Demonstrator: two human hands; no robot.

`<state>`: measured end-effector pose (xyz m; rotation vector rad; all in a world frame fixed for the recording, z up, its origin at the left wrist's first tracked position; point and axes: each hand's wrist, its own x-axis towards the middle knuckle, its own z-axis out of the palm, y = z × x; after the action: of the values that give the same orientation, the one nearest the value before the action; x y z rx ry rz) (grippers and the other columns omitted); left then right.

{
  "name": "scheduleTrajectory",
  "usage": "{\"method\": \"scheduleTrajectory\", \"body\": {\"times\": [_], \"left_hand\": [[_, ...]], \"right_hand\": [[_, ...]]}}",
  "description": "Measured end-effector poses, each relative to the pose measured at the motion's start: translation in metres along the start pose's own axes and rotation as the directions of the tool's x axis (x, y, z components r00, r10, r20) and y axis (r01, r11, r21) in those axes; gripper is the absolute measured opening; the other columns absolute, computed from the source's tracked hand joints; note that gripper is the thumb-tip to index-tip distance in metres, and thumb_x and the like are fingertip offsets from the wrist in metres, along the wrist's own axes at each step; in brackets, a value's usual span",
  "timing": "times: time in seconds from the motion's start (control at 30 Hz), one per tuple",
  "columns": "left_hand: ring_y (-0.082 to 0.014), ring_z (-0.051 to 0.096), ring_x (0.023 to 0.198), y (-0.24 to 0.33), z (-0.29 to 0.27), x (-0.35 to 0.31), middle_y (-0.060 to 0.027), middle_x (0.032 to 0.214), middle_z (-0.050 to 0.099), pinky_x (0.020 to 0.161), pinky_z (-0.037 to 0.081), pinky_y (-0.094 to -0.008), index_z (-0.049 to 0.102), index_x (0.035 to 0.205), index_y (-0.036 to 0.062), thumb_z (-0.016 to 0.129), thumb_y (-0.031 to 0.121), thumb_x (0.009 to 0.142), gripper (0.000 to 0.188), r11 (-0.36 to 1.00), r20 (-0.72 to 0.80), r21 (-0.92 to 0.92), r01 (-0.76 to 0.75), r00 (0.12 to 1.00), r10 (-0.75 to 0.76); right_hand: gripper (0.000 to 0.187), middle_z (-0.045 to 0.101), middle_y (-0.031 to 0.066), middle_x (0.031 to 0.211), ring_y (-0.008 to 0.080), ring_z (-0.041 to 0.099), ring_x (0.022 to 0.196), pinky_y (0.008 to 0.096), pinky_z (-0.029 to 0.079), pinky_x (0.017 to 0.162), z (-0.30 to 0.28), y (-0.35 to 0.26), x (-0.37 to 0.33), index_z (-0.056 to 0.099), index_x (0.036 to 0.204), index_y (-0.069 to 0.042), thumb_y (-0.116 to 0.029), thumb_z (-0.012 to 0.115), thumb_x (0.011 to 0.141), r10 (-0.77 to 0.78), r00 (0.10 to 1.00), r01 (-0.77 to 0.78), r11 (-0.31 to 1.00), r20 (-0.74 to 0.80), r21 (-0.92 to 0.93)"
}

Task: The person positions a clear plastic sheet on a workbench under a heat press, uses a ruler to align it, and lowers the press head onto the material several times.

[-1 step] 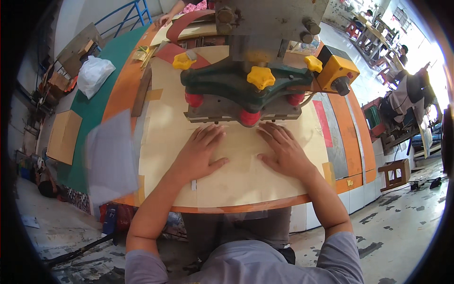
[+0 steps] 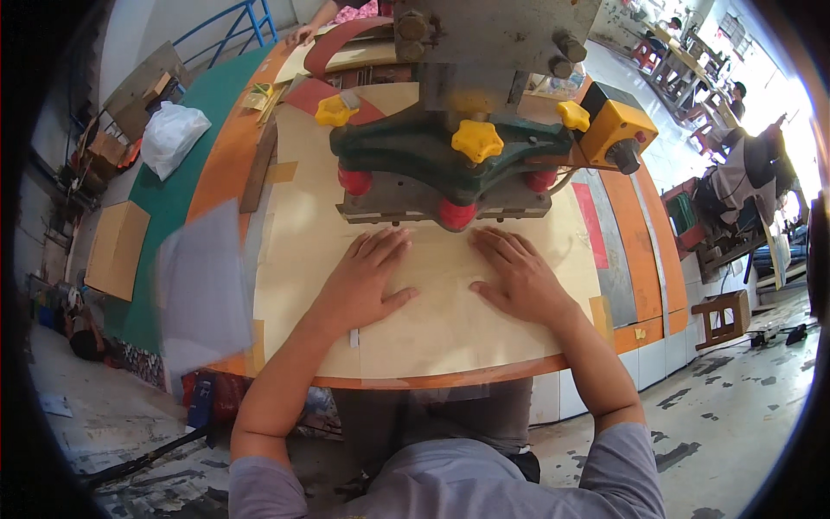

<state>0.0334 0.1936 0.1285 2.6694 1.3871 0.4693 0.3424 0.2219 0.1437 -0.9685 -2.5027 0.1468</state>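
Observation:
Both my hands lie palm down on a pale cream sheet (image 2: 441, 337) spread over the orange table. My left hand (image 2: 367, 277) has its fingers stretched forward and its thumb out to the side. My right hand (image 2: 519, 277) rests the same way, thumb turned inward. Just ahead of my fingertips is the metal plate (image 2: 406, 206) of a press, its front edge low over the sheet. Above it sits a dark green press head (image 2: 415, 143) with yellow star knobs (image 2: 477, 141) and red round mounts (image 2: 456, 214). What lies under the plate is hidden.
A translucent sheet (image 2: 206, 290) overhangs the table's left side. Beyond it are a white plastic bag (image 2: 175, 134) and a cardboard box (image 2: 118, 251). A yellow control box (image 2: 616, 130) juts out right of the press. Another person's hand (image 2: 301, 35) is at the far left.
Almost nothing differs. My fingertips have shifted very slightly back from the press plate's edge, and both hands remain flat.

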Motion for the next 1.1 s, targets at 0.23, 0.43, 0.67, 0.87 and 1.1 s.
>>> {"method": "scheduleTrajectory", "body": {"times": [0.23,0.43,0.67,0.87,1.1], "left_hand": [[-0.0313,0.043,0.147,0.004,0.003,-0.010,-0.0146,0.159,0.047,0.123,0.033,-0.0456,0.056,0.143,0.0006,0.066,0.036,0.097,0.059,0.999,-0.011,0.037,0.031,0.999,-0.031],[-0.0315,0.043,0.147,0.004,0.003,-0.009,-0.0124,0.159,0.047,0.123,0.033,-0.0460,0.056,0.144,0.0025,0.067,0.035,0.097,0.058,0.999,-0.022,0.000,0.041,0.999,-0.041],[-0.0304,0.044,0.146,0.003,0.004,-0.011,-0.0126,0.159,0.047,0.123,0.033,-0.0453,0.057,0.144,0.0031,0.068,0.035,0.097,0.057,0.998,-0.023,-0.014,0.055,0.998,-0.055],[-0.0301,0.045,0.146,0.006,0.003,-0.014,-0.0138,0.157,0.048,0.122,0.034,-0.0451,0.057,0.143,0.0014,0.067,0.035,0.097,0.058,0.996,-0.008,0.035,0.080,0.997,-0.079],[-0.0295,0.041,0.148,0.004,0.008,-0.009,-0.0145,0.160,0.044,0.126,0.028,-0.0473,0.050,0.148,-0.0019,0.062,0.036,0.100,0.063,0.992,-0.001,0.075,0.106,0.994,-0.107]], "right_hand": [[0.060,0.054,0.0175,0.149,0.0332,0.046,0.144,0.0448,0.038,0.119,-0.001,-0.002,-0.001,0.057,0.142,0.002,-0.037,0.067,0.097,0.023,0.995,-0.023,1.000,0.097,-0.005],[0.061,0.053,0.0172,0.150,0.0328,0.045,0.145,0.0451,0.036,0.120,-0.001,0.000,-0.003,0.055,0.144,0.001,-0.038,0.066,0.098,0.023,0.995,-0.023,1.000,0.101,0.001],[0.061,0.053,0.0170,0.150,0.0323,0.045,0.145,0.0454,0.036,0.120,0.000,0.000,-0.003,0.056,0.143,0.001,-0.039,0.065,0.098,0.014,0.995,-0.013,1.000,0.097,-0.012],[0.060,0.051,0.0175,0.153,0.0331,0.043,0.146,0.0465,0.034,0.121,0.004,-0.004,-0.006,0.054,0.144,0.002,-0.036,0.063,0.100,0.026,0.994,-0.021,0.999,0.109,-0.049],[0.059,0.048,0.0195,0.155,0.0343,0.041,0.147,0.0473,0.032,0.122,0.012,0.002,-0.001,0.050,0.148,0.004,-0.031,0.059,0.101,0.051,0.994,-0.041,0.994,0.099,-0.104]]}}
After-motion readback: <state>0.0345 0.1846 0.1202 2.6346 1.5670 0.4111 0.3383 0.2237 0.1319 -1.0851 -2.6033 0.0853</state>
